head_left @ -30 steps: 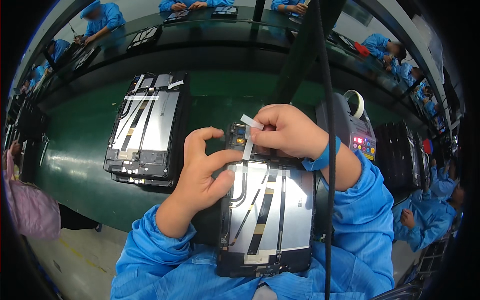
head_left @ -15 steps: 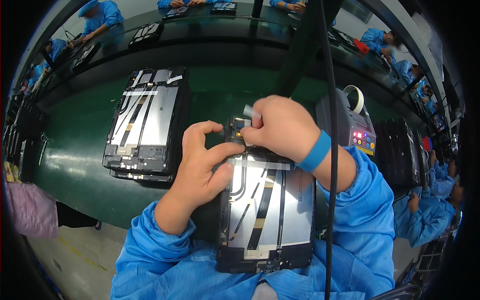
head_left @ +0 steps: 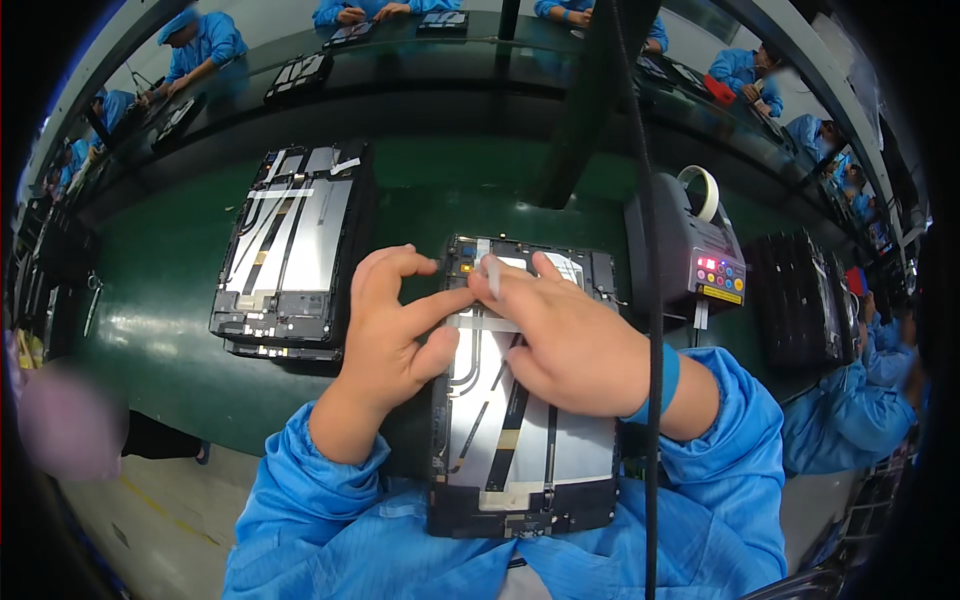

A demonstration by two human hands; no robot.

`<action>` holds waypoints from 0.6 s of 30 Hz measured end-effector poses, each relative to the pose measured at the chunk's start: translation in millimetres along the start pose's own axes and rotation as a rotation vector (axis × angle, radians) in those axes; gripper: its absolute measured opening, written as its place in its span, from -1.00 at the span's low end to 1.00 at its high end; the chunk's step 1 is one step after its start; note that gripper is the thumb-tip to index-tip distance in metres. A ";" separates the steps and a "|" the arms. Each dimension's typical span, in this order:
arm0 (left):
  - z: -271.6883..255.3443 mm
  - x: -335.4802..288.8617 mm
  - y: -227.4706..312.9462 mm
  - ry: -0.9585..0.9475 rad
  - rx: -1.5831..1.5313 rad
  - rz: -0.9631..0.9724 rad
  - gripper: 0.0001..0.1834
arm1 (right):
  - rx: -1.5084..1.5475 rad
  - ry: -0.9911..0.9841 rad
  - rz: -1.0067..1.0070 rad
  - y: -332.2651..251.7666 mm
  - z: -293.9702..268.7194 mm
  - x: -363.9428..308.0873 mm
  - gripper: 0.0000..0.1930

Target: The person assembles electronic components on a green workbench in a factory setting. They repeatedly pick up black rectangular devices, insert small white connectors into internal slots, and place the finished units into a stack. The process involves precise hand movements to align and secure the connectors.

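Observation:
In front of me lies a tablet-like device [head_left: 585, 450] with its back off, showing silver panels, dark ribbon cables and a black frame. My left hand [head_left: 390, 340] rests at its upper left edge, fingers apart, the index fingertip touching near the top. My right hand [head_left: 570, 335] lies over the upper part with fingers spread, its fingertips meeting the left index finger. By those fingertips a short pale tape strip [head_left: 492, 272] runs over the device's upper left. Another whitish strip [head_left: 475, 322] crosses the panel, partly hidden under the right hand.
To the left stands a stack of similar opened devices [head_left: 285, 245] on the green table [head_left: 150, 350]. A grey tape dispenser [head_left: 685, 240] with lit buttons stands at right, beside a stack of black devices [head_left: 795, 300]. A black cable [head_left: 655, 400] hangs in front. Co-workers sit around.
My right hand has come down from a raised pinch on a tape piece to lie spread on the device. A tape end now shows at the dispenser's front. My left hand stays nearly in place.

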State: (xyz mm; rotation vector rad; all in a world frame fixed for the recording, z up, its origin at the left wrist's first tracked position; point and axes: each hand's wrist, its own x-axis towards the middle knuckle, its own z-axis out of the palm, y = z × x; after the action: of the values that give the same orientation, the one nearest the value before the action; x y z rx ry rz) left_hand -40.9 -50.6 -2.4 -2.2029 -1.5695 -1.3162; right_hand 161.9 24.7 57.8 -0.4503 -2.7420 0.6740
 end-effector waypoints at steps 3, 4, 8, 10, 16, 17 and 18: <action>-3.3 0.8 3.1 0.101 0.044 0.067 -0.54 | -0.169 0.061 -0.110 -0.7 -1.2 -5.3 -0.49; -5.5 2.3 8.2 0.098 0.012 0.051 -0.52 | -0.178 0.071 -0.135 0.4 -4.5 -7.1 -0.54; -21.8 18.0 55.7 0.040 -0.209 0.037 -0.50 | -0.157 0.199 -0.252 -11.0 -16.2 -26.8 -0.80; -22.1 19.9 70.6 -0.104 -0.232 0.173 -0.67 | -0.027 0.189 -0.256 -16.3 -10.7 -43.3 -0.77; -9.6 48.2 98.8 -0.211 -0.308 0.198 -0.82 | 0.127 0.609 0.050 -11.4 -16.8 -82.1 -0.67; -6.1 51.4 100.0 -0.239 -0.327 0.203 -0.82 | 0.106 0.552 -0.033 -3.9 -17.4 -86.0 -0.72; -3.2 54.7 100.9 -0.266 -0.346 0.206 -0.83 | 0.085 0.493 -0.117 3.2 -17.5 -89.2 -0.78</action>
State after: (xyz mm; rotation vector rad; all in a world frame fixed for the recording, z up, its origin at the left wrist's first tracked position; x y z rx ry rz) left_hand 44.0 -59.3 74.3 -2.7631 -1.2121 -1.3625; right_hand 249.8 2.1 53.8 -0.3741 -2.2470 0.5582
